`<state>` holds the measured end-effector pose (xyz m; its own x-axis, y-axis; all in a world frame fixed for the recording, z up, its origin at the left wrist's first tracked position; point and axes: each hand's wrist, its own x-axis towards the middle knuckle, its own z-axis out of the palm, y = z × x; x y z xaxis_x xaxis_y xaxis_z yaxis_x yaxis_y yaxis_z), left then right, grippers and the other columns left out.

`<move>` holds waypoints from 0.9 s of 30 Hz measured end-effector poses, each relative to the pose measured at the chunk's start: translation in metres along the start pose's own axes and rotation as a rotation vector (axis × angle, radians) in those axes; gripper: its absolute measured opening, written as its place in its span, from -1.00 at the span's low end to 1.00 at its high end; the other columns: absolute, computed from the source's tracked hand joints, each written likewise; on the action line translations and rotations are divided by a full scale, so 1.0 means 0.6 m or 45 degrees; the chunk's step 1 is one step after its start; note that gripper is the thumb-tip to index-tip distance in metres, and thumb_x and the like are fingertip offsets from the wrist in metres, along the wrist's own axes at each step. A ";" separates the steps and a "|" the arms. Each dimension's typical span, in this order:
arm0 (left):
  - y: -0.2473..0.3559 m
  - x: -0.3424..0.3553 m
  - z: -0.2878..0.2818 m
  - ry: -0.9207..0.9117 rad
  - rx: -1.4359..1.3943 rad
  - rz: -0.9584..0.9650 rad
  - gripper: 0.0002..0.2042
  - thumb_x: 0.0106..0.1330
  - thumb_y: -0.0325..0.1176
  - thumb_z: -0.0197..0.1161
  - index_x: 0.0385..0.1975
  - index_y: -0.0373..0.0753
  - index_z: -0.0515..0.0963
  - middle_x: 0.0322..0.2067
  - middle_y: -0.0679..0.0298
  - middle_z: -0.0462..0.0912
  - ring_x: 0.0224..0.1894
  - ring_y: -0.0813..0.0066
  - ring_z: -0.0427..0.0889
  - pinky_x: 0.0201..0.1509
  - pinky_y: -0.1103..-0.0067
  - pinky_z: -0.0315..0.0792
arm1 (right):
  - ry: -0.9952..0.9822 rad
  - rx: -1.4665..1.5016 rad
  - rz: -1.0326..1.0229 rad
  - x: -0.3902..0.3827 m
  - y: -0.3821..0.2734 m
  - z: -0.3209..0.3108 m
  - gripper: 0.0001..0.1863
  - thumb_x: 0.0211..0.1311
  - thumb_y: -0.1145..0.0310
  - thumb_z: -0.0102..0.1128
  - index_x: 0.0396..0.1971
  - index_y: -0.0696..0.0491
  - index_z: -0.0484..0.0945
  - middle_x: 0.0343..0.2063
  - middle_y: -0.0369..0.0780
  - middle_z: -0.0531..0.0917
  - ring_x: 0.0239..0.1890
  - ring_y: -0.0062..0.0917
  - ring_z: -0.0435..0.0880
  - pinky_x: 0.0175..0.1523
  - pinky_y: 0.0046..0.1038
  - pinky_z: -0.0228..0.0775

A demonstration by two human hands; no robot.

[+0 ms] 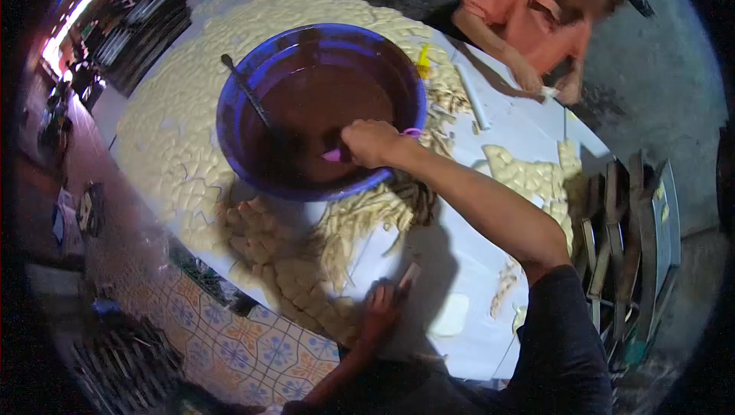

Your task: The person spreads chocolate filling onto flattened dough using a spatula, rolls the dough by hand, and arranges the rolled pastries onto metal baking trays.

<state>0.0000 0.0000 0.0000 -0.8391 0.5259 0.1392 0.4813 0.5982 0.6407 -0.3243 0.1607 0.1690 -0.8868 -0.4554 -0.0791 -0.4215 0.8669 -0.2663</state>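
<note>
dozens of pale cream, flattened, dough-like pieces (164,116) lay packed across the left of the white, smooth tabletop (482,262), soft-edged and puffy. a dark, long-handled utensil (249,93) leaned into the wide, round, blue-purple plastic basin (230,120), which stood toward the far side of the table with smooth brown contents (325,97), probably liquid. over these the person's right hand (370,143) was curled, apparently clamped on a bright pink, plastic-looking implement (332,156), mostly hidden. the step in hand looked like scooping or stirring; the next move probably called for a level lift clear of the rim, without drips. nearer lay a loose heap of thin, ragged, pale strips (360,223). the left hand (380,304), well apart from the right, was low by a small, pale, oblong block (411,273); whether it gripped that could not be told. farther right came a slim, white, straight rod (472,97), a co-worker in an orange shirt (521,13), and stacked, wood-edged trays (635,239).
</note>
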 end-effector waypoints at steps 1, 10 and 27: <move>0.030 -0.017 0.005 -0.126 0.071 0.050 -0.19 0.23 -0.36 0.21 0.54 -0.14 0.06 0.07 -0.03 0.43 0.20 -0.07 0.42 0.21 0.02 0.37 | -0.240 0.032 -0.016 0.003 0.010 0.026 -0.82 0.08 0.30 0.33 -0.42 0.10 0.71 -0.36 0.04 0.73 -0.22 -0.16 0.79 -0.24 -0.06 0.57; -0.035 -0.010 0.017 -0.252 0.185 0.098 -0.23 0.26 -0.32 0.19 0.52 -0.13 0.11 0.18 -0.18 0.40 0.22 -0.22 0.39 0.25 -0.02 0.32 | -0.555 -0.063 -0.416 0.106 0.021 0.021 -0.78 0.14 0.23 0.27 -0.37 0.08 0.68 -0.62 -0.15 0.65 -0.59 -0.34 0.62 -0.49 -0.23 0.44; 0.011 0.061 -0.041 -0.011 0.214 0.287 -0.30 0.15 -0.47 0.34 0.37 -0.29 0.31 -0.14 -0.01 0.42 -0.05 0.03 0.43 0.07 0.22 0.37 | 0.047 0.477 0.455 -0.725 -0.161 0.224 -0.42 0.22 0.42 0.27 0.28 -0.12 0.49 0.09 0.04 0.57 -0.03 -0.16 0.67 0.03 -0.21 0.55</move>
<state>-0.0338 0.0085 0.0281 -0.7044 0.6617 0.2568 0.6912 0.5573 0.4601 0.1278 0.2476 0.0999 -0.9719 -0.1309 -0.1958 -0.0002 0.8318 -0.5551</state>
